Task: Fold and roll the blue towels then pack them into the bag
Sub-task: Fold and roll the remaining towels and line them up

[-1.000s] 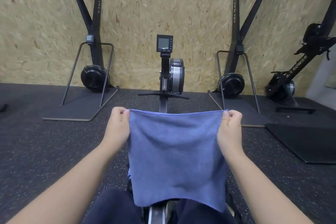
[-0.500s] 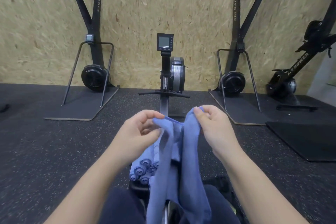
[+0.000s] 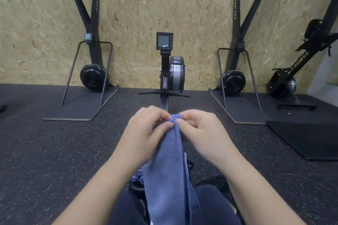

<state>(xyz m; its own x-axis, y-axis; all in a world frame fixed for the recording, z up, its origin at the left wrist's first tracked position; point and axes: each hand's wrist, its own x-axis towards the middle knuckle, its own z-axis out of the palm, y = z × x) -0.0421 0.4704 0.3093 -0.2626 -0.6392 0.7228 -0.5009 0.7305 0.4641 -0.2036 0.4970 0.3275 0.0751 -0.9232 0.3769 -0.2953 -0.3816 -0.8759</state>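
Change since the earlier frames: the two hands, first well apart with the towel (image 3: 169, 173) spread flat, are now meeting at its top edge, so the cloth is hanging doubled as a narrow strip. Judged, the lengthwise fold is just being closed; rolling and packing are not yet begun.

Left hand (image 3: 146, 133): fingers curled, thumb and fingertips pinching the upper corners from the left side.

Right hand (image 3: 199, 131): fingers curled, pinching the same bunched corners from the right, the two thumbs almost touching.

Towel: blue, held in mid-air before the person, its top sitting between both hands, the rest draping straight down between the forearms and over the lap, lower end running out of view.

Rolled towels (image 3: 138, 176): small blue rolls peeking out just left of the hanging strip, below the left wrist; likely finished ones. Whether they are lying in the bag cannot be told.

Surroundings: rower (image 3: 171, 71) straight ahead, speckled rubber floor (image 3: 54, 151) beneath.
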